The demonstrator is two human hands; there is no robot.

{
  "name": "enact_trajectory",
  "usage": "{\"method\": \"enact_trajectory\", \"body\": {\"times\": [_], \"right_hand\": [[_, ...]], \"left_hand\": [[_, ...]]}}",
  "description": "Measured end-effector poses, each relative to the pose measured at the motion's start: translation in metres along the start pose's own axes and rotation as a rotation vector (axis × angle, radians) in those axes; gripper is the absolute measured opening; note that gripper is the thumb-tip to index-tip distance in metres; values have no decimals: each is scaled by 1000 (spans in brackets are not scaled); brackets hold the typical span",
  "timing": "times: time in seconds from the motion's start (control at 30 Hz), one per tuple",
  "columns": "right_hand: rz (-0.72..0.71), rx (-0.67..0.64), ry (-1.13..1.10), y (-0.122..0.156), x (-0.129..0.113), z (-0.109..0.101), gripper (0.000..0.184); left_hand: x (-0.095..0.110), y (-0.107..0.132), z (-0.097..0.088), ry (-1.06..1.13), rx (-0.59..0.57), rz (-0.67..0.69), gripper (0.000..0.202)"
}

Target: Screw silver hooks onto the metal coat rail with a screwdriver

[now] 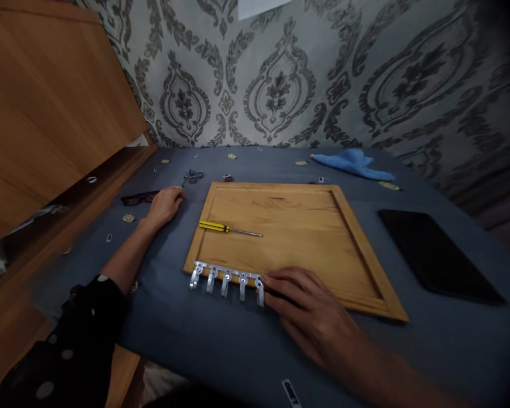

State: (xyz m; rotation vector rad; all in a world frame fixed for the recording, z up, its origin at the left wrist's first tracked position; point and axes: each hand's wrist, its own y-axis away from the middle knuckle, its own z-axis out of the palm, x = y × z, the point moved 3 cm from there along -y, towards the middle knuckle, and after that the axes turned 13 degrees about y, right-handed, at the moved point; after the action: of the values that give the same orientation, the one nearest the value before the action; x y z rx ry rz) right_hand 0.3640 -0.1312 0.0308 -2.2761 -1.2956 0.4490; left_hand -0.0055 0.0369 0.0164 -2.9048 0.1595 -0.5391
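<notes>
The half-curled right hand [308,303] touches the hook rail [227,276] at the near left edge of the wooden board [300,226]; grip unclear. Farther left, the left hand [165,205] curls loosely, any hold hidden.

Hook rail [227,278] was partly covered by right hand [308,303] at lower centre, right forearm [378,365] was cut off lower right, white sheet [259,7] was cropped top centre.
</notes>
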Motion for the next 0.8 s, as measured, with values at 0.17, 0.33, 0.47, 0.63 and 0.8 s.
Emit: {"method": "enact_trajectory", "body": {"times": [0.17,0.33,0.47,0.63,0.8], "right_hand": [[-19,4,27,1,0,1,32],[-13,-17,32,3,1,2,34],[-8,-40,15,4,0,3,32],[-2,-35,-2,5,-1,4,27],[20,-53,-10,5,-2,2,25]], "left_hand": [[-9,3,-10,-19,-26,-14,36],[-10,9,-16,-18,-14,-15,35],[-12,14,-19,7,19,-10,33],[-20,13,-22,34,28,21,32],[-27,12,-26,54,-8,29,32]]}}
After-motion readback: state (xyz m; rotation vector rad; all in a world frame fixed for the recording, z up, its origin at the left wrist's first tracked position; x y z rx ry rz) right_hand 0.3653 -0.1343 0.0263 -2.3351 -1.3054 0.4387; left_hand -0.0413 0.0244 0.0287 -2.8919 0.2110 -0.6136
